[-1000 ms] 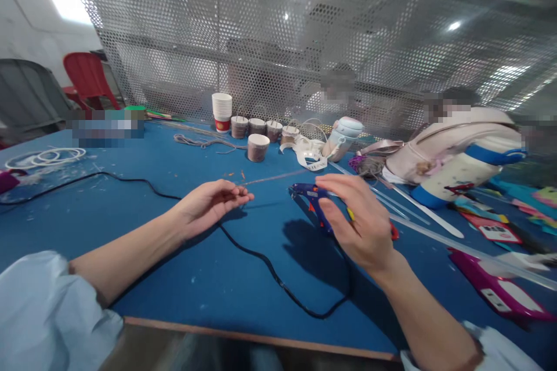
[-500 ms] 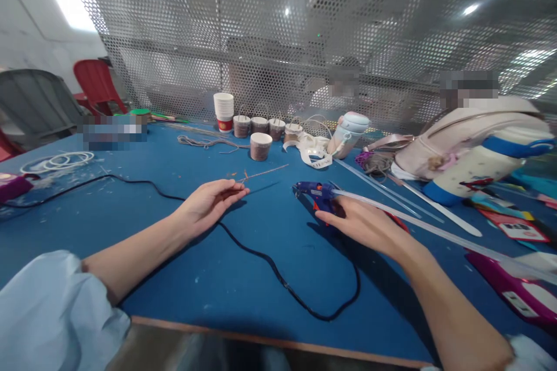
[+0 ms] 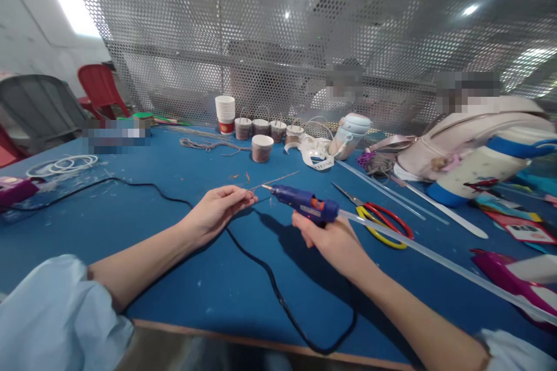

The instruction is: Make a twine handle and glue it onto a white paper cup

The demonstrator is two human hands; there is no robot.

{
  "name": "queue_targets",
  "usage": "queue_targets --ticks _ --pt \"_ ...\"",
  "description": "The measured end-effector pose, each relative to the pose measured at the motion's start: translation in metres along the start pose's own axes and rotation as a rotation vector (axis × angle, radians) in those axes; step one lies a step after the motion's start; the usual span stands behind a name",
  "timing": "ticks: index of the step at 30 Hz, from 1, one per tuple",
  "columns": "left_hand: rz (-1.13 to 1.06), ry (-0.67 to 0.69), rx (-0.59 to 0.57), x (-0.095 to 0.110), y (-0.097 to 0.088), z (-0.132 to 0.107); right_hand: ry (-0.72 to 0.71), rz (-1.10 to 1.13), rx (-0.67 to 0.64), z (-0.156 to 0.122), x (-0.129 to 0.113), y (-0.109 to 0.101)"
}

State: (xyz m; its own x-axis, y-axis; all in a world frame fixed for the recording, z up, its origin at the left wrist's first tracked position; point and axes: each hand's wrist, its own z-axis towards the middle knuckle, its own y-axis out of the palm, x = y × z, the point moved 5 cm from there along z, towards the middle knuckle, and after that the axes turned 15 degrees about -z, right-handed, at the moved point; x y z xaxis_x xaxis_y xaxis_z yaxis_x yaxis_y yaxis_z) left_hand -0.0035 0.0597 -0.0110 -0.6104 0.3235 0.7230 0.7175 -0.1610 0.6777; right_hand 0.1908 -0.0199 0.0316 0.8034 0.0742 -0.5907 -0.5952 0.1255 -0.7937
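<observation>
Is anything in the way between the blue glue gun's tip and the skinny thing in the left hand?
Nothing visible is. The glue gun in the right hand has its tip right by the thin strand in the left hand; whether they touch, I can't tell. The scissors lie to the right, not between.

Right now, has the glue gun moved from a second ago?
Yes. The glue gun has moved left: its nozzle was right of the front cup; now it shows below that cup, near the left hand.
</observation>
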Motion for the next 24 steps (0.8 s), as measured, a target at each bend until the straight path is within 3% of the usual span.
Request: queue_targets --ticks 3,7,24 --pt "0.073 0.057 -0.071 0.000 0.006 -0.004 -0.062 0.002 0.054 -0.008 -0.014 0.004" --pt "0.122 0.121 -0.123 0.001 0.009 -0.007 -0.083 0.008 0.080 -0.009 -0.014 0.010" --pt "0.366 0.285 -0.173 0.005 0.007 -0.008 -0.100 0.075 0.098 -0.011 -0.015 0.013"
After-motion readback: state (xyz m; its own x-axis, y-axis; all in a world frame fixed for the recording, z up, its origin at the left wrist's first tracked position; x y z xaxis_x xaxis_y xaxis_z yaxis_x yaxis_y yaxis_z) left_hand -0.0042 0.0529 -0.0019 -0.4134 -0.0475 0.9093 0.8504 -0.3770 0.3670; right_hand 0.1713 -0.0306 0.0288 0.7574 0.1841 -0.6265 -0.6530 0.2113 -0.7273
